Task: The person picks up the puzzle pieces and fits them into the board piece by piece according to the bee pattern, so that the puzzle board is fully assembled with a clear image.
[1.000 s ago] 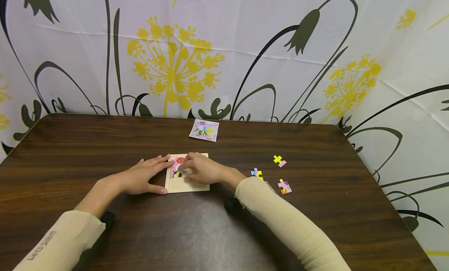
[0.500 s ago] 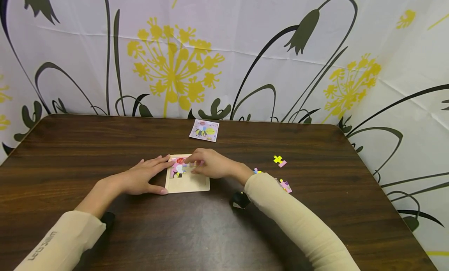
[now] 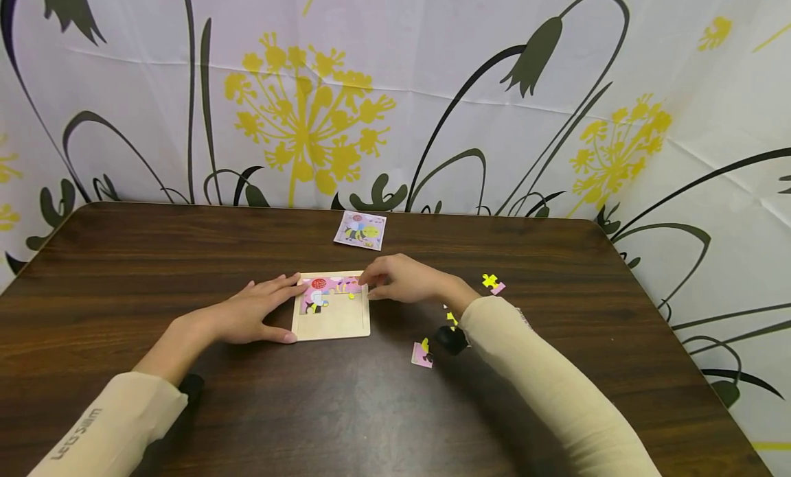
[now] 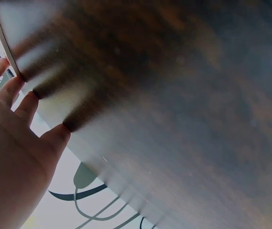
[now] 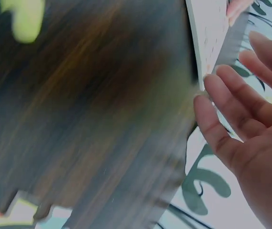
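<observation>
Puzzle tray (image 3: pixel 336 322): top row uncovered

Head view: on the bench (image 3: pixel 247 422), my right hand (image 3: pixel 402 279) has shifted from mid-row to the tray's right edge, exposing pink pieces (image 3: pixel 344 285) across the top; the bare lower right leaves the picture, I judge, incomplete. Left wrist: my left hand (image 4: pixel 19 148) lies spread. Right wrist: my fingers bend loosely, no piece visible between them.

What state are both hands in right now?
Left hand: open, resting at the left edge of the pale square wooden puzzle tray.
Right hand: open, at the tray's right edge, nothing visibly held.
</observation>
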Motion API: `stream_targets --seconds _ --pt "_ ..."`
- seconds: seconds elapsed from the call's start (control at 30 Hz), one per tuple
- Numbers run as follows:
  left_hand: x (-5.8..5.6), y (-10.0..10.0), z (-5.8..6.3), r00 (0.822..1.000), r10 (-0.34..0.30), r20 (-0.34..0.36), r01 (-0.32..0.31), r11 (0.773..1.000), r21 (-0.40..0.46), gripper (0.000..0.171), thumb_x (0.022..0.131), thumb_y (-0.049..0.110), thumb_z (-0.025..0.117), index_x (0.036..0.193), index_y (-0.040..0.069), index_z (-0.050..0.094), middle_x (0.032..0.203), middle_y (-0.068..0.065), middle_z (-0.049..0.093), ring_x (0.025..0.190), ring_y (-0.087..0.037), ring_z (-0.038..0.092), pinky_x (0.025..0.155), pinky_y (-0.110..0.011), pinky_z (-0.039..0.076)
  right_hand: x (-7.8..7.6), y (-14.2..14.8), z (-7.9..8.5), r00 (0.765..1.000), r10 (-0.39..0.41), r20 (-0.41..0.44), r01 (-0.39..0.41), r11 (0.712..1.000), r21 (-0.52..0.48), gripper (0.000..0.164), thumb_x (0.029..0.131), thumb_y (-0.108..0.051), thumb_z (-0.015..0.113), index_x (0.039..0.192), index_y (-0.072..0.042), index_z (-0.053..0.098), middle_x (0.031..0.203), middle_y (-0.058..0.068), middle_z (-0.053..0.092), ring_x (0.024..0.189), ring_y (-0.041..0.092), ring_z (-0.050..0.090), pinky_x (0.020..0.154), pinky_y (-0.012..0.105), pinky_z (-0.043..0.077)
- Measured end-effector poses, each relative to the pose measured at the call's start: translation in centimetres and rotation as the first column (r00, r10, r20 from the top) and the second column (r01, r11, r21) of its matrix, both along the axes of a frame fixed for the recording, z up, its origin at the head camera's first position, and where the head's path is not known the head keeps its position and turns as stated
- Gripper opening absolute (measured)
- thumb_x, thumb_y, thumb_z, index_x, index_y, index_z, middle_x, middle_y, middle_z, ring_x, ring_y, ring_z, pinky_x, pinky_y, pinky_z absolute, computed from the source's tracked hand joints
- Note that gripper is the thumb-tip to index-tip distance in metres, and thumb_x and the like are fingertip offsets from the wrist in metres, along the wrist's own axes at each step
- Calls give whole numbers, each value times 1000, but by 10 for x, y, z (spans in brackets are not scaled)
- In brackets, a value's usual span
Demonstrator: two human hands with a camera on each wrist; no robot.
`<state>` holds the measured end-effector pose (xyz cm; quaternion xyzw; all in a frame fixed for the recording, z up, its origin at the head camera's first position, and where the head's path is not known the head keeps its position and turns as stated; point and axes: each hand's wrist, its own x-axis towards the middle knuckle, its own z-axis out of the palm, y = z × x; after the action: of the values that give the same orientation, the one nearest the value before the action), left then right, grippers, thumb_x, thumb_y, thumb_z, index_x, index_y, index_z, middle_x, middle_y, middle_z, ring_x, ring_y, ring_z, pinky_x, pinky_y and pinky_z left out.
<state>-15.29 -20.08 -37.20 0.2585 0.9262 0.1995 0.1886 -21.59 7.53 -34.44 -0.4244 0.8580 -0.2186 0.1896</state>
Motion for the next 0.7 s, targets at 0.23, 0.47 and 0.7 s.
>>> stream_targets --seconds 0.23,0.47,0.7 --pt "0 0 0 1000 3 4 -3 1000 1 89 77 52 64 142 3 29 147 -23 18 134 -43 11 99 -66 7 -4 24 -2 999 -40 25 39 999 35 22 85 -13 65 105 -3 65 100 5 62 84 10 55 77 23 45" --pt "1 0 1 1000 3 5 -3 1000 1 88 78 52 63 142 3 28 147 -23 18 133 -43 12 100 -66 7 -8 51 -4 993 -107 55 105 994 41 19 84 -14 67 101 -5 65 95 1 60 81 10 54 71 23 45" --pt "1 0 0 1000 2 0 -2 1000 0 88 78 53 63 142 4 28 147 -23 18 133 -42 13 100 -65 8 -9 79 -1 984 -152 97 148 988 47 17 82 -11 68 98 -3 65 92 3 60 79 14 56 65 25 48"
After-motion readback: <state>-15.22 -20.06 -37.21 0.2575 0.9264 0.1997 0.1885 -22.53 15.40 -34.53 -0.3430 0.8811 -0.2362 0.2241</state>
